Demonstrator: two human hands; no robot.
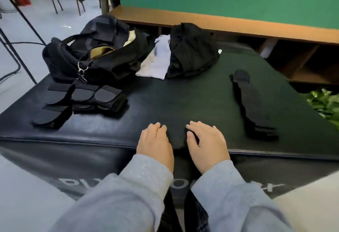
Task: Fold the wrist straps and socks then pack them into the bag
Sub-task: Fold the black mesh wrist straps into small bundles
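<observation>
My left hand (155, 142) and my right hand (207, 145) lie flat side by side at the near edge of the black padded box (91, 134). Both press on a dark sock (177, 140), which is hard to tell from the black surface. A stack of black socks (254, 107) lies lengthwise to the right. Several folded black wrist straps (82, 99) sit in a group to the left. Behind them the black bag (77, 61) stands open, showing a tan lining. A pale sock (157, 61) lies beside the bag.
A heap of black cloth (192, 50) sits at the back next to the pale sock. Behind the box runs a wooden shelf (201, 20) under a green wall. Green leaves (324, 103) show at the right, chairs and metal legs at the far left.
</observation>
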